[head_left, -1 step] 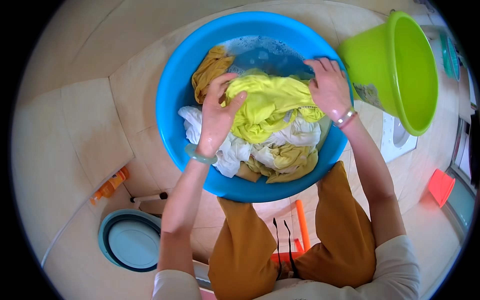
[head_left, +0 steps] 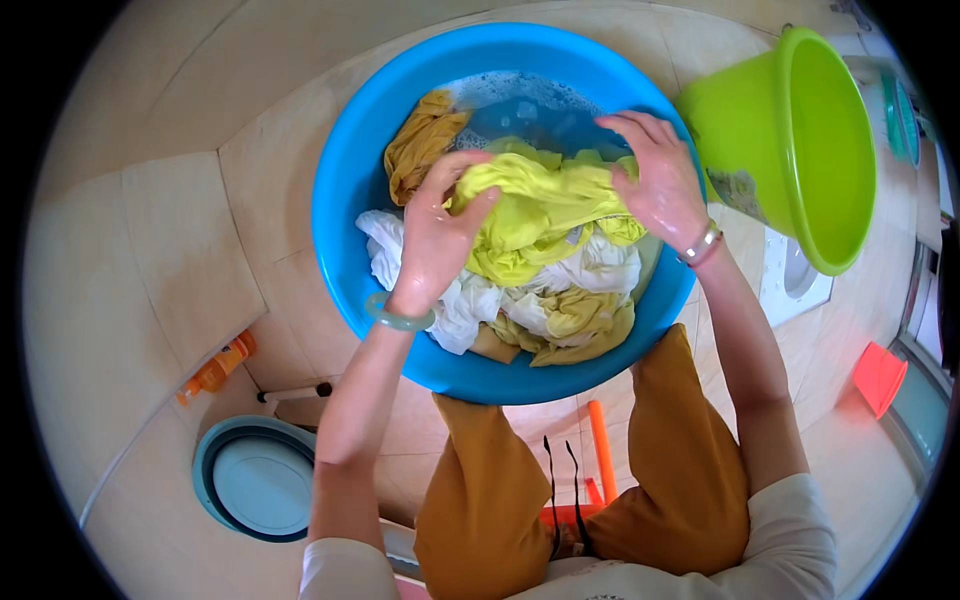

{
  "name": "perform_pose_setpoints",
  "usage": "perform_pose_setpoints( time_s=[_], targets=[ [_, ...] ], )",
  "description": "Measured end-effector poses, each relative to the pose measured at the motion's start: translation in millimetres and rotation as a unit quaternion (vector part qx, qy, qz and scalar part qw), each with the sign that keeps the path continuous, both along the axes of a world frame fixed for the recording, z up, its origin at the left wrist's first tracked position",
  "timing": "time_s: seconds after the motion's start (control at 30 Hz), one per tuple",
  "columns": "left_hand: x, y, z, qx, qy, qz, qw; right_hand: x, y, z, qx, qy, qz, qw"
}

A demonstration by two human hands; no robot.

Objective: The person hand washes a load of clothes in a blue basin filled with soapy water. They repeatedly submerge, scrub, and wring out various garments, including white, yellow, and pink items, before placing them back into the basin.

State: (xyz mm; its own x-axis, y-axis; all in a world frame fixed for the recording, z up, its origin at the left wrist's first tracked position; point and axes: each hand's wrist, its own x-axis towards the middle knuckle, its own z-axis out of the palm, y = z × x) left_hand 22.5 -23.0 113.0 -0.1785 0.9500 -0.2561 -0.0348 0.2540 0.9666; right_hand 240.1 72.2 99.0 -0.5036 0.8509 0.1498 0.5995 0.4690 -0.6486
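Observation:
A wet, bright yellow garment [head_left: 535,205] lies bunched on top of the laundry in a large blue basin [head_left: 345,185]. My left hand [head_left: 440,225] is cupped at its left edge, thumb and fingers apart, the fingertips partly hidden behind the cloth. On the other side my right hand [head_left: 660,180] has its fingers stretched over the soapy water [head_left: 535,110], its thumb against the yellow cloth. Beneath and nearer me are white cloth [head_left: 590,265] and an olive-yellow piece [head_left: 585,325]. A mustard-brown cloth [head_left: 425,140] rests at the basin's far left.
A lime-green bucket [head_left: 740,130] lies tipped beside the basin's far right. An orange bottle [head_left: 218,368] and a grey-blue basin [head_left: 262,485] are on the left. My knees [head_left: 485,470] are close to the blue basin's near rim. A red-orange object [head_left: 880,378] is at the right.
The yellow garment's far part has bunched into a raised fold. My right hand has shifted slightly, its fingers lifting a little; my left hand has barely moved.

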Motion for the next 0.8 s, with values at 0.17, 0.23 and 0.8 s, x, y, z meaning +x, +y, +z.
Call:
perform_pose_setpoints(
  time_s=[0.17,0.23,0.8],
  targets=[
    [14.8,15.1,51.1,0.112,0.118,-0.200,0.966,-9.0,-9.6,39.5,-0.073,0.051,0.170,0.981],
    [4.8,22.3,52.8,0.084,0.069,-0.205,0.973,-3.9,-6.2,81.6,-0.240,0.044,0.120,0.962],
    [-61.3,-10.2,66.9,0.145,-0.031,-0.066,0.987,16.8,-15.3,21.1,0.120,-0.096,0.088,0.984]
  ],
)
